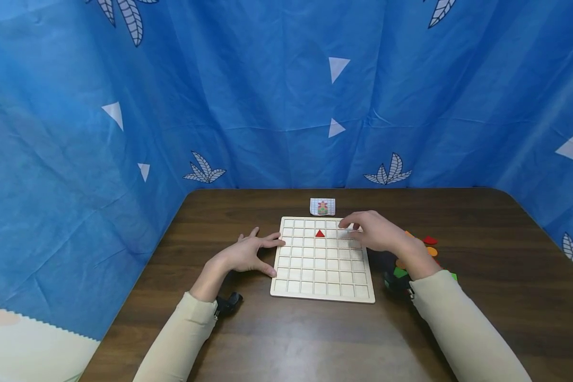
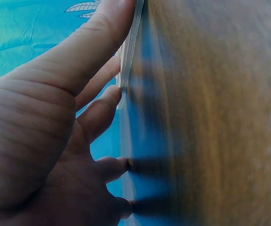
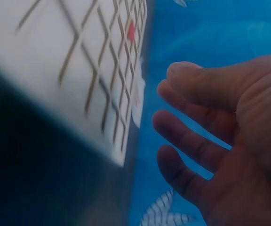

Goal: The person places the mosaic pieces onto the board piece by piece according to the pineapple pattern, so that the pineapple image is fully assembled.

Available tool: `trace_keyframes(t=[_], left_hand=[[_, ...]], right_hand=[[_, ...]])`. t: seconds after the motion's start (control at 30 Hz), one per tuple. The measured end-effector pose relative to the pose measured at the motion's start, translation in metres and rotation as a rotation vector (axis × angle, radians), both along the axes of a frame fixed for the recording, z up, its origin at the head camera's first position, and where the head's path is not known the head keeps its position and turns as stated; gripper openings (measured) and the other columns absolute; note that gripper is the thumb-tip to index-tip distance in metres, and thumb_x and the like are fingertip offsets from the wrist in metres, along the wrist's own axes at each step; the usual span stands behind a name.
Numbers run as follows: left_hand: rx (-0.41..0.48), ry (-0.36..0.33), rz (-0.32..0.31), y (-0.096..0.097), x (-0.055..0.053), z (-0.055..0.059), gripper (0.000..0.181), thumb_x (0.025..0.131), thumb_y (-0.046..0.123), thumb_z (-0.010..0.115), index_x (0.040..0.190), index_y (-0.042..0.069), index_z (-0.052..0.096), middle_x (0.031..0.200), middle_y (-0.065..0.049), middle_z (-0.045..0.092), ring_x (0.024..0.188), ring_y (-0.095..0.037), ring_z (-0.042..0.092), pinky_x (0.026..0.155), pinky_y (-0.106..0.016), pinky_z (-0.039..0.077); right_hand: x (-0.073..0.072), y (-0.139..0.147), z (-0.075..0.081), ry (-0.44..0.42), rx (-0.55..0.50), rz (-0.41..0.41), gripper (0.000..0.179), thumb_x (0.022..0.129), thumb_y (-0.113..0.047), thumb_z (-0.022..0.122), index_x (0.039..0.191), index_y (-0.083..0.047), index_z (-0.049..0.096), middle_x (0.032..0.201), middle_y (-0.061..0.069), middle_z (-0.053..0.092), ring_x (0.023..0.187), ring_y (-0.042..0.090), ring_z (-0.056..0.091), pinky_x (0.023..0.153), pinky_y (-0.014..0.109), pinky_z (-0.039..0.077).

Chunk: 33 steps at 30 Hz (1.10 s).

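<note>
A pale wooden board (image 1: 321,289) with a grid of square cells lies on the table. One red triangle piece (image 1: 320,233) sits in a cell near its far edge; it also shows as a small red patch (image 3: 131,32) in the right wrist view. Spread wide, my left hand (image 1: 243,253) rests its thumb and forefinger at the board's left edge, the other fingers touching the tabletop. My right hand (image 1: 377,232) hovers over the board's far right corner with loosely bent fingers. Nothing shows between its thumb and fingers (image 3: 187,132) in the right wrist view.
Behind the board lies a small card (image 1: 322,207) printed with a coloured figure on a grid. Red, orange and green pieces (image 1: 430,250) are scattered right of the board, partly hidden by my right forearm. A blue curtain (image 1: 286,95) hangs behind the brown table (image 1: 482,223).
</note>
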<state>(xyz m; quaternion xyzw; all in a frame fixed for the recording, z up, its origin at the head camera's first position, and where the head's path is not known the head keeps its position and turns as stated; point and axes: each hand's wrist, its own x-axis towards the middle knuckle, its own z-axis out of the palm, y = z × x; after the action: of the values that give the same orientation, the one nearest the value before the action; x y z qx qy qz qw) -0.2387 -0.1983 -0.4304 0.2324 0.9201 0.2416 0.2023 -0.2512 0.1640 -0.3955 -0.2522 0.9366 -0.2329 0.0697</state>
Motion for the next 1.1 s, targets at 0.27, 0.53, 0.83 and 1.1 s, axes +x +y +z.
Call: trace_keyframes(t=[0.27, 0.53, 0.83, 1.1], left_hand=[[-0.003, -0.008, -0.001, -0.001, 0.0, -0.002, 0.084, 0.078, 0.049, 0.087, 0.153, 0.037, 0.05, 0.17, 0.011, 0.027, 0.159, -0.045, -0.004, 0.121, -0.075, -0.004], [0.001, -0.01, 0.001, 0.0, -0.001, 0.0, 0.083, 0.078, 0.048, 0.087, 0.152, 0.036, 0.051, 0.17, 0.011, 0.028, 0.159, -0.045, -0.003, 0.121, -0.075, -0.004], [-0.008, -0.008, 0.002, 0.002, -0.002, 0.0, 0.083, 0.079, 0.048, 0.086, 0.152, 0.036, 0.051, 0.17, 0.012, 0.028, 0.16, -0.045, -0.003, 0.121, -0.075, -0.003], [0.003, -0.01, -0.004, 0.0, -0.002, 0.0, 0.083, 0.078, 0.048, 0.087, 0.152, 0.036, 0.051, 0.17, 0.011, 0.028, 0.159, -0.045, -0.004, 0.12, -0.075, -0.004]], right_hand=[[0.019, 0.057, 0.005, 0.046, -0.012, -0.073, 0.031, 0.095, -0.004, 0.071, 0.126, -0.004, 0.071, 0.117, 0.014, 0.074, 0.096, 0.022, 0.065, 0.088, 0.046, 0.06], [0.028, 0.111, 0.002, 0.034, -0.007, -0.168, 0.03, 0.097, -0.009, 0.07, 0.126, -0.003, 0.071, 0.12, 0.018, 0.072, 0.1, 0.028, 0.066, 0.084, 0.048, 0.061], [0.026, 0.165, -0.016, 0.02, 0.024, -0.21, 0.031, 0.096, -0.004, 0.068, 0.127, -0.003, 0.07, 0.116, 0.019, 0.066, 0.088, 0.024, 0.056, 0.071, 0.033, 0.052], [0.021, 0.182, -0.024, -0.038, 0.094, -0.178, 0.034, 0.094, -0.001, 0.068, 0.128, -0.006, 0.071, 0.112, 0.017, 0.064, 0.082, 0.02, 0.05, 0.068, 0.03, 0.043]])
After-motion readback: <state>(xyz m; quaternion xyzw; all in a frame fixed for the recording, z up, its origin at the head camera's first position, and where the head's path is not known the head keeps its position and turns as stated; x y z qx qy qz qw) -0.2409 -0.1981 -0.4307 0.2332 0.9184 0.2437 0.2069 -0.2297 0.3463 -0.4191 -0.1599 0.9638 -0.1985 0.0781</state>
